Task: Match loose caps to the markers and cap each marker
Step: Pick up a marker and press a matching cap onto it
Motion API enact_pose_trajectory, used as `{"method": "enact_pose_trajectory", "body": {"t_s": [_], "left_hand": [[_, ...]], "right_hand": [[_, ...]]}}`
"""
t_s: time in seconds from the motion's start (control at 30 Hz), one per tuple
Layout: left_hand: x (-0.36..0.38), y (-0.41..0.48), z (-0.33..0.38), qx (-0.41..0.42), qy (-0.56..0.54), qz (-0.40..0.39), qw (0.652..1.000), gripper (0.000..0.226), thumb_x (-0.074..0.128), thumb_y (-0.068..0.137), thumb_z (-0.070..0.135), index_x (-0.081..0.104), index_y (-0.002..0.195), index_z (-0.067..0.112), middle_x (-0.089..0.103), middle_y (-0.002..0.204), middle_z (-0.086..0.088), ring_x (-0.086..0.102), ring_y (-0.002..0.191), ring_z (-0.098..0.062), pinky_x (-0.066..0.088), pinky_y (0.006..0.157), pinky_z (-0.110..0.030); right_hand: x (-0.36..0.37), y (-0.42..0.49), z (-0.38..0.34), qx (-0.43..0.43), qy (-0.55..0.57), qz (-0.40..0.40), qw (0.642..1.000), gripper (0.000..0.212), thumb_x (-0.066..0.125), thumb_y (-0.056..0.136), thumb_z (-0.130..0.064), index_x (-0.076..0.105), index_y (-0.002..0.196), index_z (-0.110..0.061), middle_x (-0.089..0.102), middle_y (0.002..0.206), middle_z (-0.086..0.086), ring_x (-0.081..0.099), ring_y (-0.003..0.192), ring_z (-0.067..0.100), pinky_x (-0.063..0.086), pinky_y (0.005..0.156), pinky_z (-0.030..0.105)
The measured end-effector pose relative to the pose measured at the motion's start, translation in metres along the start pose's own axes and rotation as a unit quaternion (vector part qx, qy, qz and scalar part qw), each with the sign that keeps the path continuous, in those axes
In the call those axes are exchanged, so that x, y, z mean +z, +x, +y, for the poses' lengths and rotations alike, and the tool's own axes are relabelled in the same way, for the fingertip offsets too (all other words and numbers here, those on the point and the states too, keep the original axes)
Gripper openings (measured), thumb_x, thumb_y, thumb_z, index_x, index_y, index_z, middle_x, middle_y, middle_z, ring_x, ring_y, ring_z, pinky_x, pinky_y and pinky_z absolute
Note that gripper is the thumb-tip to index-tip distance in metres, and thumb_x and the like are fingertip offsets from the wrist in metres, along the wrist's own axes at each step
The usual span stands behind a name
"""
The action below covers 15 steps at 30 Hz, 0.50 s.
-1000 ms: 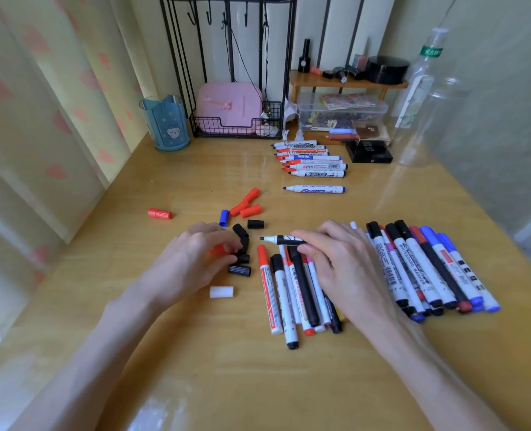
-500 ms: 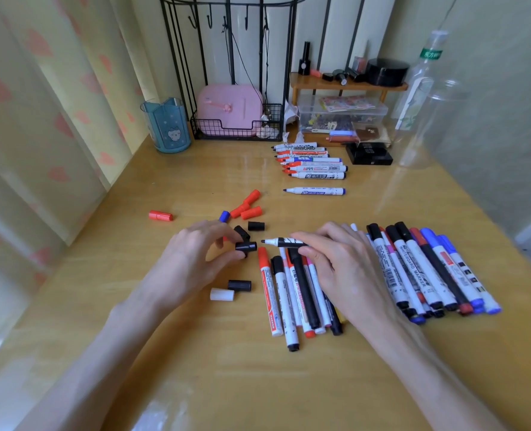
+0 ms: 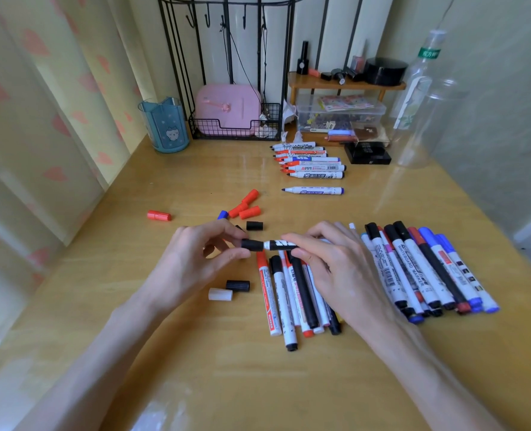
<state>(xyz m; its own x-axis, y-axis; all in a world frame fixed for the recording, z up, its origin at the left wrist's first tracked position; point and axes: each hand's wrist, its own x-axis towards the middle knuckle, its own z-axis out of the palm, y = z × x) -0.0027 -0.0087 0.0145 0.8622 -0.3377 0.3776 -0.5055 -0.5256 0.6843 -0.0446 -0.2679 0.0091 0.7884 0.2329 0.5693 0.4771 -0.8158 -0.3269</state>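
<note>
Right grip [image 3: 338, 272] holds marker [image 3: 281, 244]; left grip [image 3: 192, 262] pinches black cap [image 3: 253, 245] (touching marker's end)

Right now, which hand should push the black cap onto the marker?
Left, I think. The left hand pinches the black cap right at the tip of the marker, so it only needs to push. The right hand grips the barrel and is better used to steady it.

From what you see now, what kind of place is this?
Probably a home desk, perhaps in a bedroom: a heart-patterned curtain, cosmetics on a small wooden shelf, a cat-printed blue cup.
</note>
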Motion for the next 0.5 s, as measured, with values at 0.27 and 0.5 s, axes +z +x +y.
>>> {"method": "enact_pose_trajectory", "body": {"t_s": [0.27, 0.5], "left_hand": [[0.010, -0.003, 0.008, 0.054, 0.007, 0.020, 0.998, 0.025, 0.069, 0.095, 0.037, 0.078, 0.112, 0.020, 0.069, 0.080, 0.017, 0.066, 0.074, -0.015, 0.052, 0.073, -0.033], [0.016, -0.001, 0.020, 0.108, 0.034, 0.045, 0.992, 0.024, 0.067, 0.099, 0.030, 0.078, 0.111, 0.013, 0.057, 0.082, 0.028, 0.059, 0.073, 0.000, 0.045, 0.074, -0.013]], "right_hand": [[-0.004, -0.001, -0.003, -0.013, 0.022, 0.021, 0.999, 0.028, 0.063, 0.098, -0.019, 0.076, 0.122, -0.020, 0.063, 0.092, -0.006, 0.058, 0.085, 0.020, 0.048, 0.073, 0.040], [-0.006, -0.003, 0.000, -0.024, -0.002, 0.053, 0.998, 0.039, 0.066, 0.088, 0.003, 0.078, 0.119, -0.018, 0.065, 0.094, -0.005, 0.060, 0.084, 0.021, 0.047, 0.073, 0.045]]}}
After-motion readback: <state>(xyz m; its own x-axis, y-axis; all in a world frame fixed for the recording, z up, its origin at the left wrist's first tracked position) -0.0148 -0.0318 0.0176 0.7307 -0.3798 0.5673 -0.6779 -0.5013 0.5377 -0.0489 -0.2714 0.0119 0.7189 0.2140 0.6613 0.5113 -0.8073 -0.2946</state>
